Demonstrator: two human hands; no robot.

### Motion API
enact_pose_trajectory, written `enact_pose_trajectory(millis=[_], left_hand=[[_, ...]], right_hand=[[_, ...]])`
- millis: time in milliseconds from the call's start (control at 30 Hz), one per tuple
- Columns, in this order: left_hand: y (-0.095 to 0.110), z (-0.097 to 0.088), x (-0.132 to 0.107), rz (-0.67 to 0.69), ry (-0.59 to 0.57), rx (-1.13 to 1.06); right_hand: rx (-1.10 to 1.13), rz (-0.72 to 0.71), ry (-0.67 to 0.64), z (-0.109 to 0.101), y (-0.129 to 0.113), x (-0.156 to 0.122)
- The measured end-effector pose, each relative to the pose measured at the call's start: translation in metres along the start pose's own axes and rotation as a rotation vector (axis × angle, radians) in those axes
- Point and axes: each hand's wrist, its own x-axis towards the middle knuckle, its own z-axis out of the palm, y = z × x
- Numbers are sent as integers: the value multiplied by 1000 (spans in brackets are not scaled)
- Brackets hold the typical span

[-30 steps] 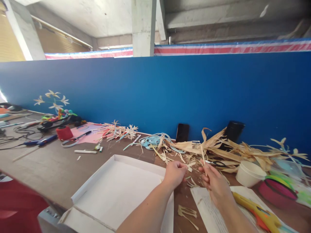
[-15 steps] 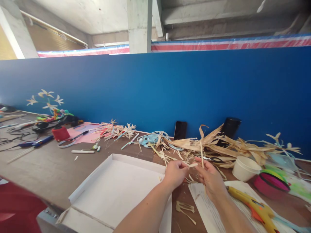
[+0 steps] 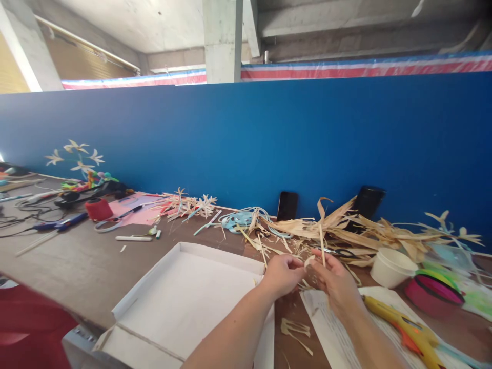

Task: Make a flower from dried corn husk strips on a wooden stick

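My left hand (image 3: pixel 282 277) is closed in a pinch at the right edge of the white box. Between its fingertips and my right hand is a small pale husk petal (image 3: pixel 309 262), which the fingers of both hands touch. My right hand (image 3: pixel 338 284) is closed around a thin pale husk strip (image 3: pixel 322 238) that stands upright out of the fingers. Dried corn husks (image 3: pixel 330 223) lie in a heap just behind both hands. Scissors (image 3: pixel 340 252) lie partly hidden behind my right hand.
A white box (image 3: pixel 184 302) is to the left, with a yellow glue gun (image 3: pixel 402 323) on printed paper (image 3: pixel 321 318) to the right. Beyond are a white cup (image 3: pixel 392 269), a pink container (image 3: pixel 434 297), a phone (image 3: pixel 287 206) and husk flowers (image 3: pixel 205 205). A blue partition (image 3: pixel 230 143) stands behind.
The petal has turned and now sits closer to my right fingertips, with my left fingers drawn nearer to it. The whole view has shifted slightly.
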Motion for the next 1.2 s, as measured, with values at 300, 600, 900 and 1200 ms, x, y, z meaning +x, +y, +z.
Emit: enact_pose_trajectory(millis=[300,600,900,1200], left_hand=[[-8,0,7,36,43,-104],[-7,-1,11,-34,20,-229],[-4,-2,12,-38,50,-276],[-6,-13,14,70,334,-37]], right_hand=[[-85,40,-62,0,-1,0],[-107,33,-64,0,2,0],[188,-62,148,-13,-8,11],[30,26,103,-19,-69,-33]])
